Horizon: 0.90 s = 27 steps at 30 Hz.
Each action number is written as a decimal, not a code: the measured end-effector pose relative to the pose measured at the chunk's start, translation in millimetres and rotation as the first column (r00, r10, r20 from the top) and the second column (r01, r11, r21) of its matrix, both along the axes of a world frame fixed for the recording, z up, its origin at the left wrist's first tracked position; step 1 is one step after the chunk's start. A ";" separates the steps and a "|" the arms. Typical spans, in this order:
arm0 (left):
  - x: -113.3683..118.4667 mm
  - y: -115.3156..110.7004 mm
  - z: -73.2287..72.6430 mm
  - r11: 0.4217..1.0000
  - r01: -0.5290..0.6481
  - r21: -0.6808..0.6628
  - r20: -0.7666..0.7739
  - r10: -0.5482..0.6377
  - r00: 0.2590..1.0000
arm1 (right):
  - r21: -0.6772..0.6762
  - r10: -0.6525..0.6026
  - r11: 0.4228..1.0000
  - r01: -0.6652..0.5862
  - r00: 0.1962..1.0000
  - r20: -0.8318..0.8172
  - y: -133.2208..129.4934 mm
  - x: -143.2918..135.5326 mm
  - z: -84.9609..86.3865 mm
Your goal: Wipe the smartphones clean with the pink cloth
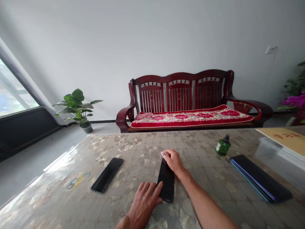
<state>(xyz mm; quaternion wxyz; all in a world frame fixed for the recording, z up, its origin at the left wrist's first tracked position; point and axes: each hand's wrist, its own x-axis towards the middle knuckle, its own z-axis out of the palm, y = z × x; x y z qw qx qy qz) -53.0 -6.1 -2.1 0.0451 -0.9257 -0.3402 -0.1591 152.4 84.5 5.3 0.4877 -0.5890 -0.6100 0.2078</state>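
Observation:
A black smartphone (167,183) lies flat on the table in front of me, screen up. My left hand (144,202) grips its lower left part, index finger on the screen's edge and thumb by the bottom corner. At the phone's top end, my right hand (173,161) is closed on a small white wipe (163,154), mostly hidden under the fingers. Left of my hands rests a second black smartphone (107,175). To the right lies a stack of smartphones (260,179) with blue edges.
Behind the stacked phones stands a green bottle (223,146) with a black top. A clear plastic box (281,159) and a tan folder (283,137) occupy the right side. Colored rubber bands (77,180) lie at left on the patterned tabletop (133,149). A wooden bench (181,92) stands beyond.

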 end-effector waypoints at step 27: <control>3.8 37.7 -0.8 0.812 -0.218 -0.542 0.604 0.557 0.571 | 0.153 -0.040 0.986 0.074 0.976 -0.215 -7.9 14.7 20.0</control>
